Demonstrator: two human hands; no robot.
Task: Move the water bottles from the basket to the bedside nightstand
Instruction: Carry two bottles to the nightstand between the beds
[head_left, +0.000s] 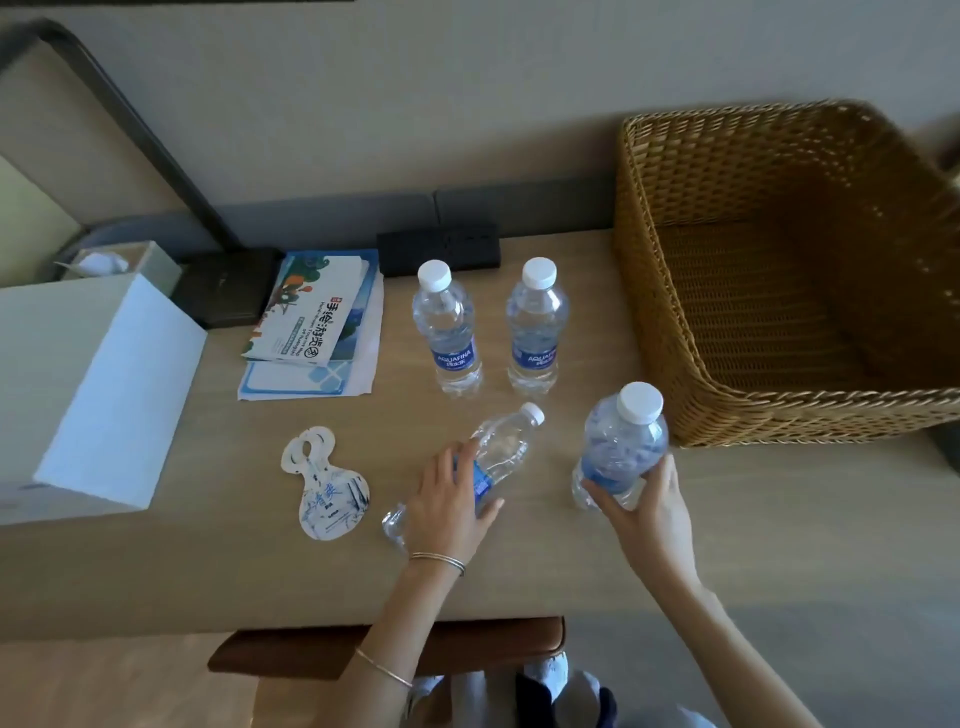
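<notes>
Water bottles, four in all, are out on the wooden nightstand (753, 519), and I see none inside the part of the wicker basket (652, 312) that shows, at the right rear.

The rear-left bottle (448, 332) and rear-right bottle (536, 332) stand upright side by side, apart, near the wall. My left hand (449, 506) lies across the middle of the lying bottle (501, 449), fingers and thumb wrapped loosely over it, its cap pointing up and to the right. My right hand (647, 506) grasps the front-right bottle (621, 447) low on its body. This bottle is close to upright, but I cannot tell whether its base touches the wood.

By my judgement the step is standing these last two bottles up. I would seat the right one flat before letting go, then pivot the lying one onto its base rather than roll it.

Open wood lies in front and to the right, below the basket. The near table edge is close behind my left wrist. A paper door-hanger (327, 483) lies just left of the lying bottle, with brochures (311, 317) and a white box (98, 395) further left.
</notes>
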